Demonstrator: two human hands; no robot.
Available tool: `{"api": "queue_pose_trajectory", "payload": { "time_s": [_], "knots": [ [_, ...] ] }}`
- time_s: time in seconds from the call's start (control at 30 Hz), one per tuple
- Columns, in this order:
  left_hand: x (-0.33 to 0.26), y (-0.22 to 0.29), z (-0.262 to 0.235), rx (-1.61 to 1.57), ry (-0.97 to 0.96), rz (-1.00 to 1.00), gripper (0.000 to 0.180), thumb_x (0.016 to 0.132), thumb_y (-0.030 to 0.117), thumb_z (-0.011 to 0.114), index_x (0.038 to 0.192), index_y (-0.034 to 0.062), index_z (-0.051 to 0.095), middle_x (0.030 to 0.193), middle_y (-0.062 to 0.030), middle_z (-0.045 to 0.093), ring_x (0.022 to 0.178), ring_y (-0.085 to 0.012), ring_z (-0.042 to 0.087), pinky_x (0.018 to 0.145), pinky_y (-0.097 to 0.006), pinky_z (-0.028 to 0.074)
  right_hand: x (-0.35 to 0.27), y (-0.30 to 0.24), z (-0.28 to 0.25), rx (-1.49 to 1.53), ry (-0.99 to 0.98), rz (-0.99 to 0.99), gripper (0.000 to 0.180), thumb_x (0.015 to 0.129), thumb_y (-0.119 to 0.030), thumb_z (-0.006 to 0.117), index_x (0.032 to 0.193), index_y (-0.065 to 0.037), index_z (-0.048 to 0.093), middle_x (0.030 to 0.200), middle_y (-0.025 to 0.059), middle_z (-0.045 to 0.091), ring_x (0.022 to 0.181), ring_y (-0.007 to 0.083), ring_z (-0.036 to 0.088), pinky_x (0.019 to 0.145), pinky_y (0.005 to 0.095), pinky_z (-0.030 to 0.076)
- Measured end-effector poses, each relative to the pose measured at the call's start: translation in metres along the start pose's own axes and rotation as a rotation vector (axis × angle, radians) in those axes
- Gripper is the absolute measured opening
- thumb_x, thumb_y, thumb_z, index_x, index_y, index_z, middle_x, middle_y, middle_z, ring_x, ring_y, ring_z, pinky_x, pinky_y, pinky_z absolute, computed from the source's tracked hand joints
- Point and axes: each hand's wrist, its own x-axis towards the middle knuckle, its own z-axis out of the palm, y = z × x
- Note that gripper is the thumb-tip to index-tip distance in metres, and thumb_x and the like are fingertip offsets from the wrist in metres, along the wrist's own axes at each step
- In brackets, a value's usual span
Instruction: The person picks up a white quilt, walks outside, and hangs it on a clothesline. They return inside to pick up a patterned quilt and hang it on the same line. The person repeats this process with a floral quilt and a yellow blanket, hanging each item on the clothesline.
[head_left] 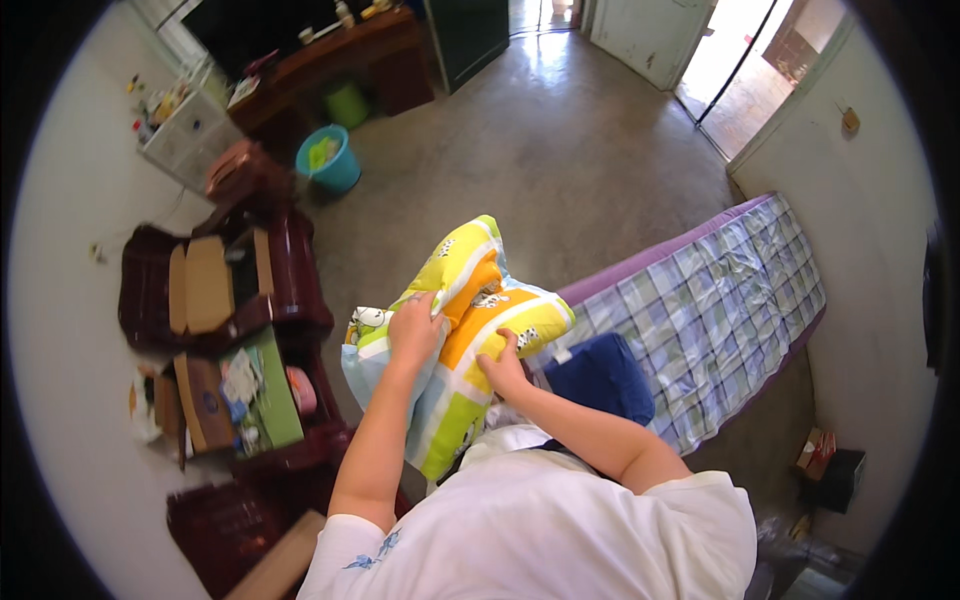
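Observation:
A soft pillow (497, 325) with yellow, orange, green, white and pale blue patches and cartoon animals hangs in front of my body, bent along its middle. My left hand (413, 328) grips its fabric near the centre fold, fingers curled into it. On the nearer right part, my right hand (504, 367) pinches the cloth between thumb and fingers. A dark blue cushion (603, 380) lies just right of my right forearm, at the near end of a bed.
The narrow bed (700, 300) with a checked cover stretches along the right. Dark red wooden seats (290, 290) stand left, bearing opened cardboard boxes (205, 285) and a green box (275, 390). A turquoise bucket (330, 165) stands on the grey floor (560, 150) near a brown desk (350, 60).

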Motion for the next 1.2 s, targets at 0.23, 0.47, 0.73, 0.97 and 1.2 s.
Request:
{"api": "queue_pose_trajectory", "payload": {
  "time_s": [0.23,0.47,0.73,0.97,1.2],
  "knots": [
    [0.243,0.021,0.002,-0.015,-0.106,0.300,0.039,0.082,0.019,0.069,0.118,0.0064,0.065,0.106,-0.0144,0.066,0.096,-0.0341,0.063,0.083,-0.045,0.051,0.176,-0.101,-0.024,0.312,0.260,0.038,0.065,0.084,-0.005,0.065,0.138,-0.010,0.029,0.122,0.0217,0.053,0.112,0.0290,0.056,0.095,0.0372,0.047],
    [0.463,0.112,0.021,-0.011,-0.179,0.633,0.039,0.079,0.019,0.070,0.116,0.0089,0.066,0.104,-0.0117,0.066,0.095,-0.0316,0.064,0.081,-0.043,0.052,0.321,-0.180,-0.085,0.504,0.612,-0.009,0.062,0.086,-0.009,0.063,0.138,-0.013,0.031,0.127,0.0245,0.051,0.114,0.0331,0.055,0.096,0.0396,0.044],
    [0.684,0.224,0.116,0.110,-0.339,0.815,0.042,0.078,0.022,0.074,0.118,0.0098,0.064,0.104,-0.0096,0.066,0.095,-0.0302,0.064,0.082,-0.042,0.052,0.515,-0.273,-0.235,0.529,0.775,-0.035,0.037,0.098,-0.026,0.060,0.129,-0.008,0.052,0.121,0.0122,0.058,0.111,0.0202,0.054,0.095,0.0329,0.043],
    [0.867,0.356,0.156,0.154,-0.287,0.985,0.036,0.081,0.022,0.070,0.114,0.0099,0.063,0.101,-0.0092,0.065,0.095,-0.0285,0.064,0.079,-0.044,0.050,0.676,-0.366,-0.398,0.704,0.770,0.030,0.054,0.099,-0.049,0.054,0.124,-0.001,0.056,0.121,0.0116,0.059,0.113,0.0195,0.053,0.096,0.0323,0.042],
    [1.016,0.506,0.236,0.213,-0.230,1.076,0.026,0.081,0.009,0.062,0.105,0.0041,0.055,0.095,-0.0135,0.062,0.087,-0.0304,0.061,0.071,-0.035,0.054,0.846,-0.426,-0.589,0.965,0.795,0.115,0.067,0.090,-0.059,0.062,0.117,0.003,0.055,0.112,0.0142,0.061,0.100,0.0203,0.057,0.086,0.0336,0.047]
  ]
}}
